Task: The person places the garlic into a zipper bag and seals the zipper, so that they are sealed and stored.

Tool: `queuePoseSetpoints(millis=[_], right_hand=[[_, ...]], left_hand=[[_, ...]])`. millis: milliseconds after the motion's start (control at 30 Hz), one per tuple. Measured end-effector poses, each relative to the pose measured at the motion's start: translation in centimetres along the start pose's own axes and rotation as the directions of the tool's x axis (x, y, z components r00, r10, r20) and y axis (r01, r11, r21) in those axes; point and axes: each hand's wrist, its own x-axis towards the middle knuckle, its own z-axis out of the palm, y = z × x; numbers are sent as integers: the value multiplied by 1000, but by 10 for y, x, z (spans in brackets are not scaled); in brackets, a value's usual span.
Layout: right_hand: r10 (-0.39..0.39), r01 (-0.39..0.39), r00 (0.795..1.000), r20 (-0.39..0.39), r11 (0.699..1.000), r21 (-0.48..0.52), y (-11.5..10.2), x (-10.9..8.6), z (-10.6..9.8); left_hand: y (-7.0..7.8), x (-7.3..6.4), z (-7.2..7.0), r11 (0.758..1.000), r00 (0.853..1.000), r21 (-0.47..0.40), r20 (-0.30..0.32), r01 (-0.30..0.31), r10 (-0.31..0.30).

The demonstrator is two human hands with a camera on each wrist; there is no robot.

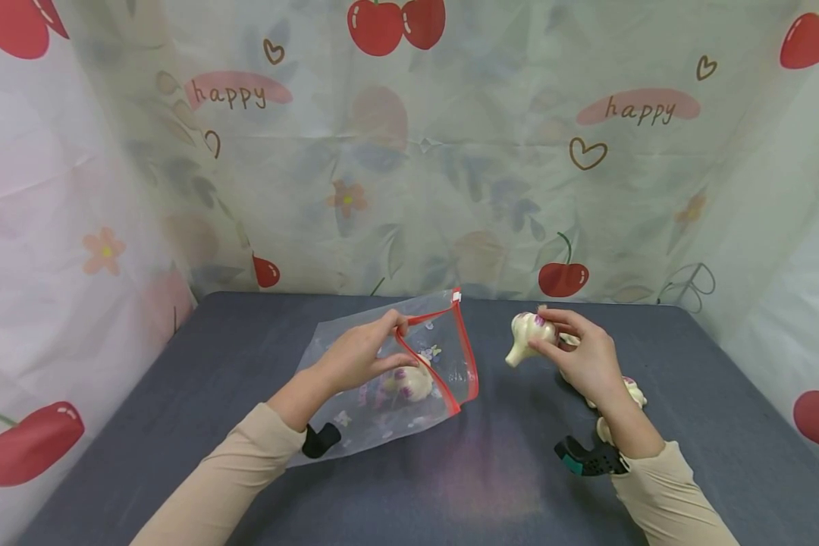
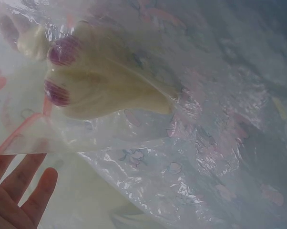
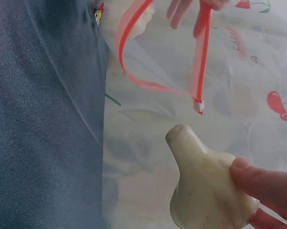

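My left hand point(image 1: 355, 356) grips the open mouth of a clear zip bag point(image 1: 375, 432) with a red zip edge, thumb and fingers at the rim. Inside the bag lies a garlic bulb point(image 1: 415, 383) with purple marks; in the left wrist view this bulb point(image 2: 100, 81) shows through the plastic, its neck pointing right. To the right of the bag's mouth, my right hand point(image 1: 592, 360) pinches another garlic bulb point(image 1: 528, 334) between thumb and fingers. Up close in the right wrist view, that held bulb point(image 3: 205, 186) has its neck toward the white zip slider point(image 3: 199, 106).
More garlic bulbs point(image 1: 635, 391) lie on the dark table point(image 1: 519, 485) beside and beneath my right forearm, partly hidden by it. A patterned curtain point(image 1: 423, 189) with cherries and hearts stands behind the table and along both sides.
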Motion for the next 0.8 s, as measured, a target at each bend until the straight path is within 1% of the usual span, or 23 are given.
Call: queuePoseSetpoints(millis=[467,800], right_hand=[[13,-13,1000,17,1000,24,-10,0,-3],[-31,29,999,18,997,67,-19,-2,-1]], left_hand=[[-1,0,1,1000,1000,3,-9,-14,14],[0,-1,1,1000,1000,3,6,-5,5]])
